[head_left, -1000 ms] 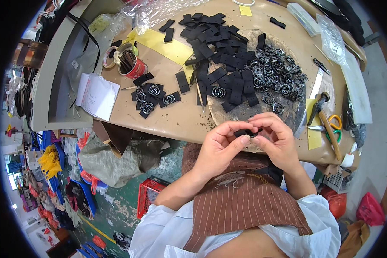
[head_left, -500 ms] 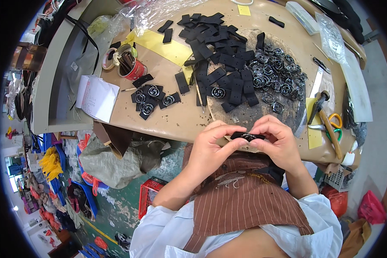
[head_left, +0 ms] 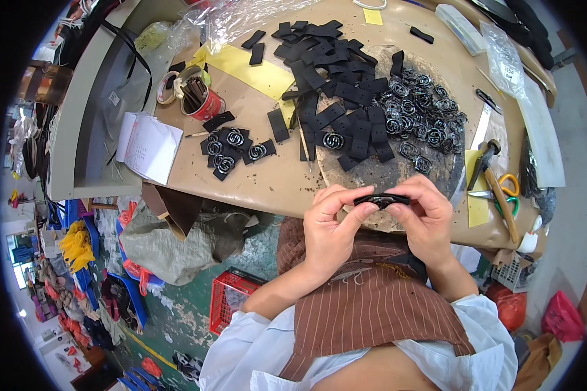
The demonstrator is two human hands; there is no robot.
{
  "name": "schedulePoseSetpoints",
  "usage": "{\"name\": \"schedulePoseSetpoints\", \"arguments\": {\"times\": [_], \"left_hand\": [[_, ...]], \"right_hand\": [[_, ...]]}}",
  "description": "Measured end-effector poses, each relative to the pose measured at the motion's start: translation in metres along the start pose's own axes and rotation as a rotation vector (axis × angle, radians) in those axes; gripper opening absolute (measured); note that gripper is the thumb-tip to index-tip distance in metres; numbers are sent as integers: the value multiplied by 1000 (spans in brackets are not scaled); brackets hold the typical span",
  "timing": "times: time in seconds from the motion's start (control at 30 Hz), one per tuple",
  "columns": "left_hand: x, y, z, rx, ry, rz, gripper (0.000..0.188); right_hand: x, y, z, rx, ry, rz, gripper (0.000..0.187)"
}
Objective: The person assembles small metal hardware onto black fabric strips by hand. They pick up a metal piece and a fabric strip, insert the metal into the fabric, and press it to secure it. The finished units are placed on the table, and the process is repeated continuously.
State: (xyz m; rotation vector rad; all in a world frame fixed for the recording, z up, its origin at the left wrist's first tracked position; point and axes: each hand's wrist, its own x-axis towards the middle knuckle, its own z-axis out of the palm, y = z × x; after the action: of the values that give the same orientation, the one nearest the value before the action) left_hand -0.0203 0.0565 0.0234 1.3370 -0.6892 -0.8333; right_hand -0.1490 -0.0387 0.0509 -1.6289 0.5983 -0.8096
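Between the fingertips of my left hand (head_left: 336, 218) and my right hand (head_left: 426, 212), a black strap piece (head_left: 382, 199) is pinched at both ends over the table's near edge. A shiny dark metal ornament seems to sit on it, partly covered by my thumbs. Beyond my hands lies a heap of black strap pieces (head_left: 332, 72), some with small holes. To its right is a pile of dark metal swirl ornaments (head_left: 417, 107). One strap piece with an ornament (head_left: 333, 141) rests at the heap's near side, and several more ornamented pieces (head_left: 223, 163) lie farther left.
A hammer (head_left: 496, 189) and scissors with orange and green handles (head_left: 509, 195) lie at the right. At the left stand a red can of brown strips (head_left: 205, 104) and a paper pad (head_left: 149, 150). A red crate (head_left: 231, 296) sits on the floor below.
My hands have tilted the strap piece, so more of its long edge now faces up. My left forearm has shifted slightly right. The things on the table have not been moved.
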Motion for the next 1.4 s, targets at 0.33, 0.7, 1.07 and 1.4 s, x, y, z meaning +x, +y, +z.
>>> {"name": "schedulePoseSetpoints", "arguments": {"times": [0.33, 0.7, 1.07, 1.4], "left_hand": [[6, 20, -26, 387, -238, 493, 13], [-10, -5, -15, -678, -178, -294, 21], [53, 2, -103, 215, 459, 211, 12], [64, -2, -86, 748, 430, 491, 26]], "right_hand": [[2, -14, -1, -61, -126, -61, 24], [-7, 4, 15, -2, -77, -129, 20], [14, 23, -39, -790, 174, 74, 33], [9, 44, -64, -757, 190, 60, 21]]}}
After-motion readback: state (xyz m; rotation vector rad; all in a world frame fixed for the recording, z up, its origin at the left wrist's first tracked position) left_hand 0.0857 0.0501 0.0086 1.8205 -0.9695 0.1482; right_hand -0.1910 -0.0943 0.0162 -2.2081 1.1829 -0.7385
